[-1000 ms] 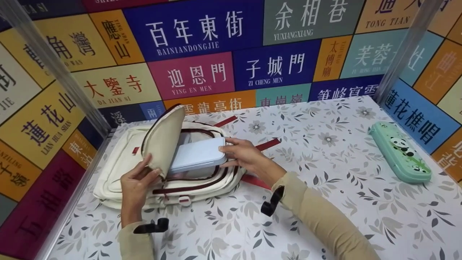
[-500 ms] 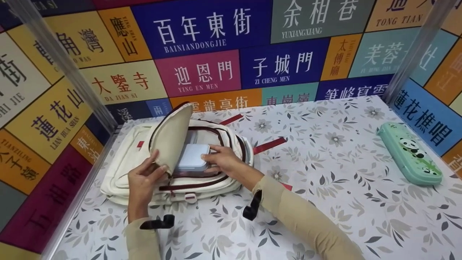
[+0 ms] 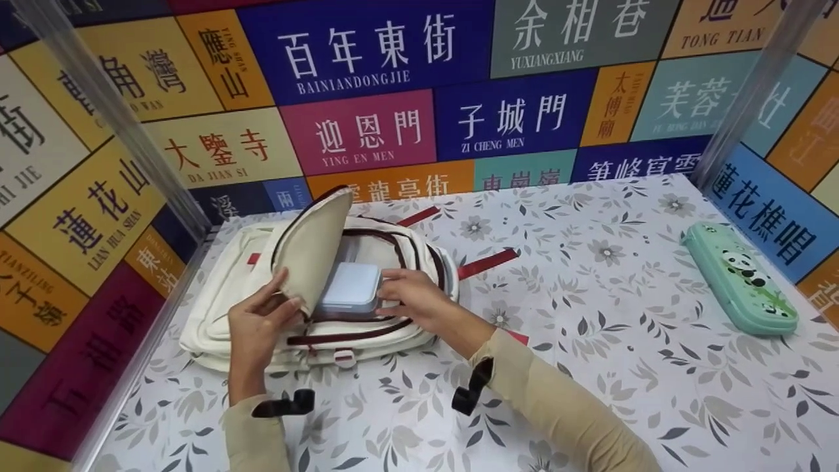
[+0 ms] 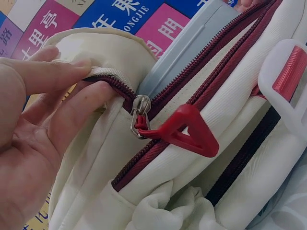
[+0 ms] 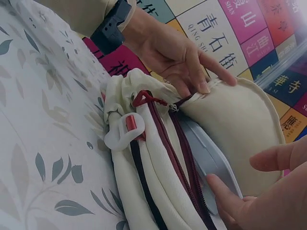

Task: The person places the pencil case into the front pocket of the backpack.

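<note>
A cream backpack (image 3: 219,305) with maroon zips lies on its back, its front flap (image 3: 313,252) raised. My left hand (image 3: 255,331) pinches the flap's edge between thumb and fingers, beside the zip slider with its red pull (image 4: 194,132) in the left wrist view. Inside the opening lies a light blue flat box (image 3: 351,282), its left end hidden behind the flap. My right hand (image 3: 423,298) is at the box's right end. In the right wrist view its thumb stands off the box (image 5: 206,148) and a fingertip touches or nearly touches the side.
A green panda pencil case (image 3: 741,278) lies at the right of the table (image 3: 590,367), which has a leaf-patterned cover. Red straps (image 3: 488,263) stick out from the backpack's right side. Walls with coloured street-name panels (image 3: 367,131) stand behind and at both sides.
The box has slid left, deeper into the backpack, pushed by my right hand. Since then my right thumb has come off its top. My left hand keeps the flap raised.
</note>
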Motion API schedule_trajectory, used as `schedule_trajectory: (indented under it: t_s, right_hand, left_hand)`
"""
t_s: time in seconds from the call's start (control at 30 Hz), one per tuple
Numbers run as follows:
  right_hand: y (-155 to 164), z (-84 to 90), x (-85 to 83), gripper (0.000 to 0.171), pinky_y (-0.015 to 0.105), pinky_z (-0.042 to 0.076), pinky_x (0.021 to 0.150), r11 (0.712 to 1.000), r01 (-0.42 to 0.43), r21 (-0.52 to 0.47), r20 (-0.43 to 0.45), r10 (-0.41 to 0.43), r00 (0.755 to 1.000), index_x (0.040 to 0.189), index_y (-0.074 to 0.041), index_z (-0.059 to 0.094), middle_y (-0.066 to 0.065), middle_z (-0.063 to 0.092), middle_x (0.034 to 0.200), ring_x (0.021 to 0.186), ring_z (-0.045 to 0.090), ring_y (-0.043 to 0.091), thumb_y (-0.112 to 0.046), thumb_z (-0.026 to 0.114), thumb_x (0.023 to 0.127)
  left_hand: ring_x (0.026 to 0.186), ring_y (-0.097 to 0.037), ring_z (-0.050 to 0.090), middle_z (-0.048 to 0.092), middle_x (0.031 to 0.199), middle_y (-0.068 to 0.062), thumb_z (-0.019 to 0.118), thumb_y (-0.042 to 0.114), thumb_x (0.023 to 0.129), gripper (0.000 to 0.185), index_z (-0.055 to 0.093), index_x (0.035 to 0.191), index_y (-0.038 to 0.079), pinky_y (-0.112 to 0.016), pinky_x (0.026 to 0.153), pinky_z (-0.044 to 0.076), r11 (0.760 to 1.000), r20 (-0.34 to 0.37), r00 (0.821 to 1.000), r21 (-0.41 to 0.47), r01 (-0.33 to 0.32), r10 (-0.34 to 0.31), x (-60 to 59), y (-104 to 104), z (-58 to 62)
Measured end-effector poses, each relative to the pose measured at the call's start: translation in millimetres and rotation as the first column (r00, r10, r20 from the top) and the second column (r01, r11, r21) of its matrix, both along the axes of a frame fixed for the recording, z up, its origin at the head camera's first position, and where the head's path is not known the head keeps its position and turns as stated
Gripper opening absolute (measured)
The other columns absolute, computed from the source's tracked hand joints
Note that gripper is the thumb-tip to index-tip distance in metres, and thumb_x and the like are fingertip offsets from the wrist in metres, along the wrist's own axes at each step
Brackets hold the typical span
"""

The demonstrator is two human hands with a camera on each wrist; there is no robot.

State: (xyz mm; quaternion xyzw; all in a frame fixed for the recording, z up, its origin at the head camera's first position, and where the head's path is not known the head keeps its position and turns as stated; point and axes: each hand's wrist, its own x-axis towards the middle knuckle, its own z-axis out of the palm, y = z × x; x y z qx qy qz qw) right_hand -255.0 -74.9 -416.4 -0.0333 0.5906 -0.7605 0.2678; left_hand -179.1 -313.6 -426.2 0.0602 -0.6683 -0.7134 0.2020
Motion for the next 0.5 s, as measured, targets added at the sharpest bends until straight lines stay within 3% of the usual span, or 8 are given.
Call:
schedule_trajectory:
  t_s: [0.17,0.37,0.5]
  right_hand:
    - [-1.3,-4.0,1.3,0.061,0.041,0.059,0.099,1.000,0.005,-0.003,0.012,-0.005,1.000,0.148,0.005,0.039,0.021,0.058,0.126,0.101,0.058,0.022,0.006,0.050,0.088]
    - [-0.6,-4.2,-1.1,0.062,0.042,0.057,0.102,1.000,0.001,-0.010,0.032,0.000,0.999,0.150,0.003,0.038,0.022,0.057,0.129,0.104,0.060,0.024,0.007,0.050,0.089]
    - [-0.3,-0.9,-4.9,0.063,0.043,0.054,0.106,0.999,-0.015,-0.038,0.065,0.017,0.998,0.151,0.000,0.037,0.022,0.045,0.148,0.117,0.057,0.029,0.007,0.050,0.089]
  left_hand:
    - [0.074,-0.013,0.074,0.077,0.079,0.000,0.071,-0.014,0.083,0.057,0.059,0.136,0.004,-0.030,0.067,0.065,1.000,0.027,1.000,0.008,-0.002,0.002,-0.1,0.5,-1.2]
    - [0.077,-0.015,0.075,0.077,0.079,-0.001,0.073,-0.013,0.082,0.057,0.059,0.135,0.000,-0.032,0.069,0.065,0.999,0.052,0.999,0.046,0.001,-0.004,1.3,-0.3,2.4]
    - [0.072,-0.016,0.074,0.074,0.078,-0.002,0.074,-0.013,0.082,0.057,0.060,0.136,0.002,-0.032,0.068,0.065,0.998,0.072,0.997,0.060,-0.010,0.006,1.3,-1.7,5.0]
